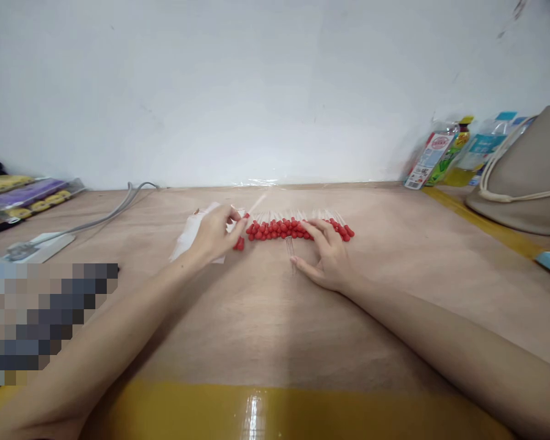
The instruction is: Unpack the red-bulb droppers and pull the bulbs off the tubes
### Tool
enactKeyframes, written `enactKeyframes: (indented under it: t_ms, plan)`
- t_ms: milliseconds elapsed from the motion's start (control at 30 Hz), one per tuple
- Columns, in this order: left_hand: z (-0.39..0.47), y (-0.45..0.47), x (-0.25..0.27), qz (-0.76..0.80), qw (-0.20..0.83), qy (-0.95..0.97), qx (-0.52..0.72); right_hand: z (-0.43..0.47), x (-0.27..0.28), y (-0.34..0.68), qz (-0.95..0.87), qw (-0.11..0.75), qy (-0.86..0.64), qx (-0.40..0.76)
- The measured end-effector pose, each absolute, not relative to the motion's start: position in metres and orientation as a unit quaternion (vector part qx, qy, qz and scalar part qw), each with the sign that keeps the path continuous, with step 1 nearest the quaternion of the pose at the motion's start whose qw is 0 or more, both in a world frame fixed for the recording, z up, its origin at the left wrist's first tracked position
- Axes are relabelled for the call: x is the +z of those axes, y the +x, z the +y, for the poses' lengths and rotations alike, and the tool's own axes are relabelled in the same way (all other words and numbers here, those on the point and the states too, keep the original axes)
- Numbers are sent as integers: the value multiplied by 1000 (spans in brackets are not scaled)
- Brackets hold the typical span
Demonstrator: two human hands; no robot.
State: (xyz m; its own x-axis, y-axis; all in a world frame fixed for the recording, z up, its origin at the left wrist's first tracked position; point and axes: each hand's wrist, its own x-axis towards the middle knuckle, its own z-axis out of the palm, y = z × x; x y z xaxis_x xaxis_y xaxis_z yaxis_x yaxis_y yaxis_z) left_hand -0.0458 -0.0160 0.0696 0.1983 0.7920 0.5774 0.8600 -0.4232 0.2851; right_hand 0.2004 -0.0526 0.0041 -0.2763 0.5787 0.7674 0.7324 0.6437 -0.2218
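A row of thin, clear sticks with red tips (282,230) lies across the middle of the table, the red ends towards me. My left hand (215,235) is closed in a pinch at the left end of the row, holding a red-tipped stick (256,206) that slants up and right. Below its fingers lie a few more red tips (239,244). Under that hand is a white sheet or bag (187,235). My right hand (330,256) rests open, fingertips on the row's right part, thumb beside several clear thin strands (289,245).
At the back right stand a carton (431,160), drink bottles (481,150) and a beige bag (527,171) with a cord. On the left are a grey cable (114,214), a white power strip (50,244) and yellow and purple packets (32,194). Yellow tape (201,406) covers the front edge.
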Motion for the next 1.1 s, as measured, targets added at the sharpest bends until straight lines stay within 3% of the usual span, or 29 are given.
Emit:
enactKeyframes:
  t_ms: [100, 400, 1100]
  plan:
    - [-34, -39, 48, -437, 3, -840, -321, -52, 5, 205, -783, 452, -408, -127]
    - [-47, -20, 8, -362, 11, -879, -310, -46, 3, 214, -874, 323, -346, -112]
    - [-50, -7, 19, -287, 67, -908, -298, -50, 3, 208, -904, 327, -273, -28]
